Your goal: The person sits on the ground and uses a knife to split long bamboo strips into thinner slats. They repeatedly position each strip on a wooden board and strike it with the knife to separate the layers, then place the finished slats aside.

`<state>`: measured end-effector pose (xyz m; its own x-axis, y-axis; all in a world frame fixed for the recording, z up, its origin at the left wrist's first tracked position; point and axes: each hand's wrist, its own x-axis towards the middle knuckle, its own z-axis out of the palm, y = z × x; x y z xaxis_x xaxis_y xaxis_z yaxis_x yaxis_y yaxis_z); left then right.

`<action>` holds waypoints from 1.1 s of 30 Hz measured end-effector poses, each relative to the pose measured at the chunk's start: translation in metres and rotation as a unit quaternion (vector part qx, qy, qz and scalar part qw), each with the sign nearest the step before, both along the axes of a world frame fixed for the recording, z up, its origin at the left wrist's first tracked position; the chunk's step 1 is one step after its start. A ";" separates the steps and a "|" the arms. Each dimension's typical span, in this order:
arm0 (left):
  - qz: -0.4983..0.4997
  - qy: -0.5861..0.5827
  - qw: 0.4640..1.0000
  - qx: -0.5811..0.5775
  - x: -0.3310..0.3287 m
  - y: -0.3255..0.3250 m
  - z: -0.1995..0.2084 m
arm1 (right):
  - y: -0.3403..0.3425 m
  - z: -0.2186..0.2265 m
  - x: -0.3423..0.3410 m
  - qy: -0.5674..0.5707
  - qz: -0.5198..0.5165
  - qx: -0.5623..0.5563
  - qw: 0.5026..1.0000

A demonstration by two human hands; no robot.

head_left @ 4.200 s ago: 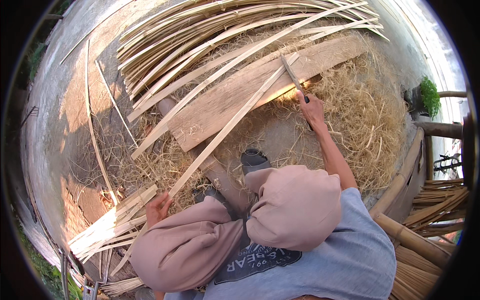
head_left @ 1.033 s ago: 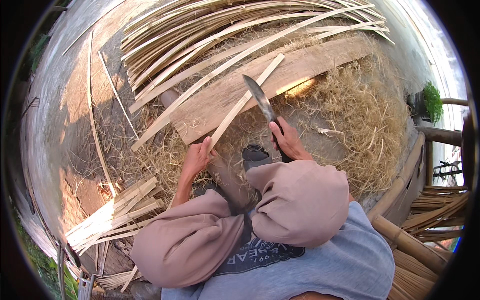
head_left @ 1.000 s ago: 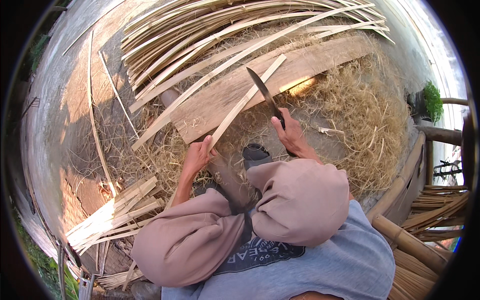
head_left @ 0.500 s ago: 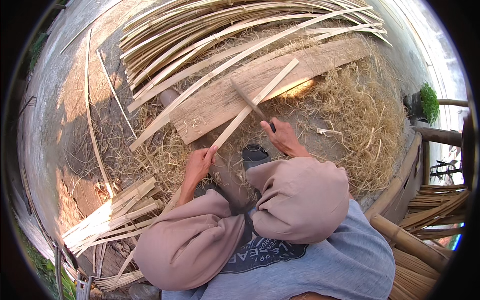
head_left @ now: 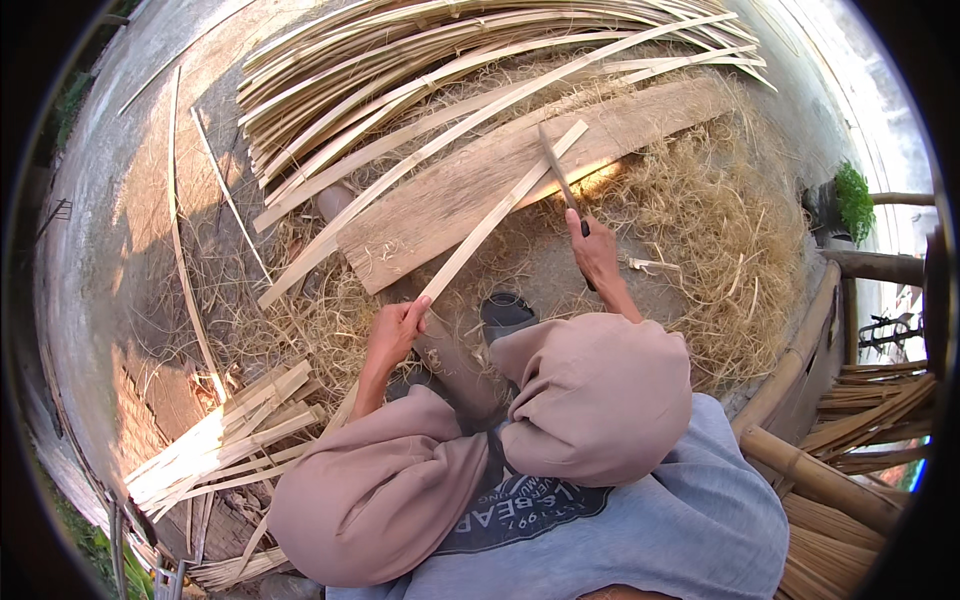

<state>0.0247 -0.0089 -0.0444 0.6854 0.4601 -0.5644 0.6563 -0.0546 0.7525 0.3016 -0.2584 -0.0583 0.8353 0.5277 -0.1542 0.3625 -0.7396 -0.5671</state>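
My left hand pinches the near end of a pale bamboo strip, which slants up to the right across a wide wooden board. Closed round the dark handle of a knife is my right hand. The knife's long blade points away from me and lies against the strip close to its far end. A few curled shavings rest on the board's near left corner.
Beyond the board lies a large stack of long bamboo strips. Shavings heap up at the right. More split strips pile up at the lower left. Bamboo poles and a green plant stand on the right.
My right hand has moved away and to the right, carrying the knife along the strip toward its far end. My left hand stays nearly in place, still holding the strip.
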 end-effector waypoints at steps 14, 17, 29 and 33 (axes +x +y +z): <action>-0.001 0.014 0.999 -0.037 -0.020 0.009 0.007 | 0.002 0.004 0.024 -0.057 0.068 -0.014 0.996; 0.000 0.010 0.999 -0.043 -0.026 0.011 0.012 | 0.000 0.009 0.061 -0.009 -0.023 -0.021 0.999; -0.003 0.025 0.999 -0.024 -0.029 0.015 0.011 | 0.001 0.013 0.065 -0.043 0.104 -0.094 0.989; -0.025 0.013 0.999 0.037 -0.007 0.007 0.020 | -0.003 0.001 0.121 0.011 -0.032 -0.037 0.999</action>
